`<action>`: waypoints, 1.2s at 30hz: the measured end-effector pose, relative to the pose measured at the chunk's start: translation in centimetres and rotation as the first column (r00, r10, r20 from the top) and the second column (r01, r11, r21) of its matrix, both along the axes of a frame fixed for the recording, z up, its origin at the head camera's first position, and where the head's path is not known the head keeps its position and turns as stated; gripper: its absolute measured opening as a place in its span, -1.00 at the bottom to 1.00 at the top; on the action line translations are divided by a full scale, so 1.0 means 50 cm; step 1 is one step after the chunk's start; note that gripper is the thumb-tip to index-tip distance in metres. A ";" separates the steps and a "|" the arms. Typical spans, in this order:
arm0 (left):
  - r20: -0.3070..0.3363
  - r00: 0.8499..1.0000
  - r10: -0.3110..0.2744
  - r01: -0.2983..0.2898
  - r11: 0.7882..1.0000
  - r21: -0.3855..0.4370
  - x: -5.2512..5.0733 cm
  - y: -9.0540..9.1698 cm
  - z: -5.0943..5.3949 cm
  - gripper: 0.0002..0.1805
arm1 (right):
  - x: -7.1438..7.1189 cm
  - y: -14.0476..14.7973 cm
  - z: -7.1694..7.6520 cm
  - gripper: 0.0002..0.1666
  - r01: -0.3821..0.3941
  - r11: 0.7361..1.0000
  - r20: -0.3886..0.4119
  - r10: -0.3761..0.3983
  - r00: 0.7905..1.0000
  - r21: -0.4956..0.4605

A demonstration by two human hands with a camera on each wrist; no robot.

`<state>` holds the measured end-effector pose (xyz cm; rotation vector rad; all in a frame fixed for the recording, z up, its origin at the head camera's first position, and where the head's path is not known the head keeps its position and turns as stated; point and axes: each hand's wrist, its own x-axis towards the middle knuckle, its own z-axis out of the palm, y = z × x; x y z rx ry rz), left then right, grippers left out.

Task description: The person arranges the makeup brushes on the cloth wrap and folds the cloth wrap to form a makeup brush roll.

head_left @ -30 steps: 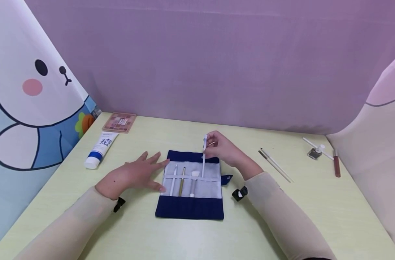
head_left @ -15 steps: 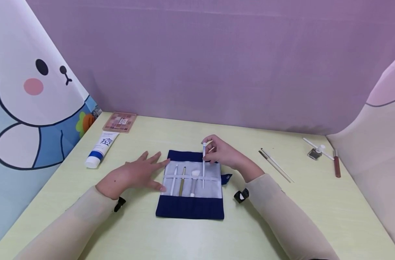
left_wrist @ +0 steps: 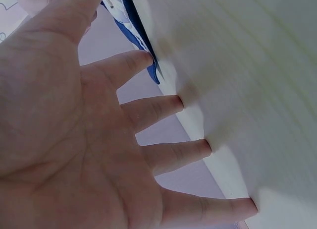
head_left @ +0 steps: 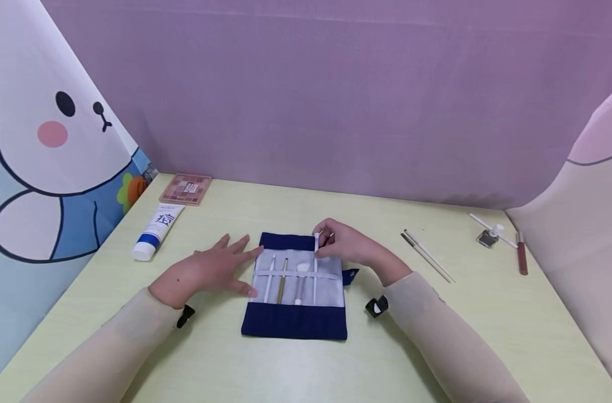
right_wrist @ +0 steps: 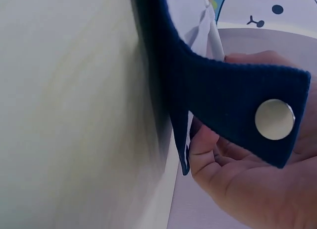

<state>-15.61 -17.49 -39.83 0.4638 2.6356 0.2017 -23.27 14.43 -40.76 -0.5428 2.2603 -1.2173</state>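
Note:
A navy fabric case [head_left: 293, 322] with a grey lining lies unfolded on the table. Under its elastic band lie a white pen-like stick [head_left: 269, 279], a gold one [head_left: 282, 281] and a brush with a white head [head_left: 300, 284]. My right hand [head_left: 343, 242] pinches the top of a slim white stick [head_left: 315, 282] that passes under the band at the case's right. With fingers spread, my left hand [head_left: 207, 274] rests at the case's left edge. In the right wrist view the snap tab [right_wrist: 237, 100] covers part of my right hand [right_wrist: 257, 189].
At the back left are a palette [head_left: 186, 190] and a white-and-blue tube [head_left: 157, 230]. Two thin sticks [head_left: 427, 256] lie right of my right hand. Farther right are a small bottle [head_left: 488, 237], a white stick across it, and a reddish-brown tube [head_left: 522, 257].
My right hand has moved down toward the case, and the white stick in it has slid farther under the band, its lower end now near the navy bottom flap. My left hand has stayed put.

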 end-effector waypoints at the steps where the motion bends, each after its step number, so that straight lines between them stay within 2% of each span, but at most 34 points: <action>1: -0.001 1.000 -0.001 0.001 1.000 0.001 0.000 0.000 0.000 0.18 | 0.001 0.000 0.000 -0.49 -0.006 1.000 -0.003 0.006 1.000 0.009; 14: 0.003 1.000 0.002 -0.002 1.000 0.000 0.000 0.000 0.001 0.18 | 0.020 -0.002 0.011 -0.66 -0.069 0.987 -0.054 0.077 0.996 0.143; 21: 0.000 1.000 -0.002 0.002 1.000 -0.002 0.001 0.001 0.001 0.17 | 0.029 -0.001 0.017 -0.77 -0.110 0.969 -0.096 0.134 0.986 0.219; 29: 0.004 1.000 0.003 -0.003 1.000 0.008 0.002 0.001 0.000 0.18 | 0.031 0.002 0.018 -0.70 -0.122 0.956 -0.155 0.167 0.974 0.266; 36: -0.004 1.000 -0.001 0.001 1.000 0.017 0.000 -0.001 -0.003 0.19 | 0.031 0.011 0.018 -0.68 -0.100 0.956 -0.156 0.147 0.977 0.275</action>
